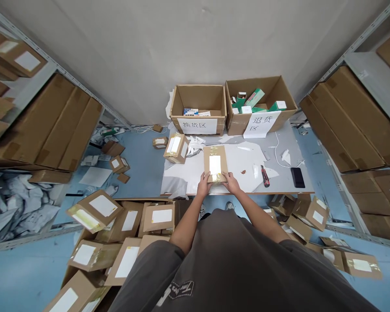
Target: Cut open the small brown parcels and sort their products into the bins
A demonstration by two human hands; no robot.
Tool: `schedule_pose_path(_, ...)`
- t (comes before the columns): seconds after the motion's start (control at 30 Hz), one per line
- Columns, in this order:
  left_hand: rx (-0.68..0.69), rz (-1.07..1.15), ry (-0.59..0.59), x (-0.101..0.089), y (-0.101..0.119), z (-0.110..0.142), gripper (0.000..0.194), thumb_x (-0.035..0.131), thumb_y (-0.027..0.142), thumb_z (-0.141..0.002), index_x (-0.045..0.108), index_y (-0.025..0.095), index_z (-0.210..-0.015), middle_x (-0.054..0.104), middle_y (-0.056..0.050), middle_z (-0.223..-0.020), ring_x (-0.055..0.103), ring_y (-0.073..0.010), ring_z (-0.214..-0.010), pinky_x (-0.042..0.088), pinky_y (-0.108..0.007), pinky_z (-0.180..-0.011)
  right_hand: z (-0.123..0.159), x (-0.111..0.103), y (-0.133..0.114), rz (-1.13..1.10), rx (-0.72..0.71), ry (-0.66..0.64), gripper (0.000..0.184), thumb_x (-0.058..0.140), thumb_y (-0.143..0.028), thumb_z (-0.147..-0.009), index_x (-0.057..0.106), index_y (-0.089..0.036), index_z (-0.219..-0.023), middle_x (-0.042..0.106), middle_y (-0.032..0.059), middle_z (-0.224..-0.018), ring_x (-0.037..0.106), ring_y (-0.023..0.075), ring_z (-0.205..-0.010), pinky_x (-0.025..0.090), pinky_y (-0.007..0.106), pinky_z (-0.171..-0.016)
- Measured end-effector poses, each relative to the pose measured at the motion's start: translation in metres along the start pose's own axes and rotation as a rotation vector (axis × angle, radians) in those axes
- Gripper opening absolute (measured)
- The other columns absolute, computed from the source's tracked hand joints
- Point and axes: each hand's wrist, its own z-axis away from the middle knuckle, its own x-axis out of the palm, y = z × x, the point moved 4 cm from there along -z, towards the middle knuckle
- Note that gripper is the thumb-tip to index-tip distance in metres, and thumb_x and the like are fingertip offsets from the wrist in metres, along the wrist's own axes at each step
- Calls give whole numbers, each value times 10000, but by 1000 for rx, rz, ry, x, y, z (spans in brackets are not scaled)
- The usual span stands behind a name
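my left grip [203,185] and right grip [231,183] clasp the labelled carton [215,164], tape [217,178] seemingly uncut, utility knife [264,176] to its right.

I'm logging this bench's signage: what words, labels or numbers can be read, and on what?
"换货区": paper sign on left open carton.
"退货区": paper sheet on right open carton.
"Time", rest unclear: patch on grey shirt.
Too small or blurred: any print on blue-white box, green-white boxes, held parcel's label.

On the table [290,141], the cutter [265,176] lies between parcel [215,164] and phone [298,177].
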Motion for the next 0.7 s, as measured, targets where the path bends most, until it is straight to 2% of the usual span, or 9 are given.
schedule_pose_path(0.2, 21, 52, 4, 0, -7, -2, 764, 751, 163, -939, 482, 280, -1644, 376, -144, -1728, 468, -330, -1567, 471, -444, -1243, -2, 1, -3, 2, 3, -1, 710, 748, -250, -984, 454, -284, -1629, 519, 123, -1408, 677, 264, -1188, 580, 376, -999)
schedule_pose_path(0.47, 7, 102, 11, 6, -16, -3, 768, 758, 165, -938, 495, 292, -1648, 358, -140, -1747, 484, -361, -1556, 472, -465, -1245, -2, 0, -1, 4, -11, 13, 733, 780, -263, -959, 469, -312, -1620, 539, 114, -1381, 700, 254, -1118, 584, 351, -954)
schedule_pose_path(0.7, 84, 154, 50, 10, -22, -5, 770, 780, 164, -914, 523, 305, -1626, 396, -114, -1746, 426, -341, -1598, 442, -490, -1269, 1, 4, -1, 13, -46, 73, 718, 759, -225, -940, 499, -267, -1608, 581, 132, -1342, 683, 297, -1179, 609, 408, -979)
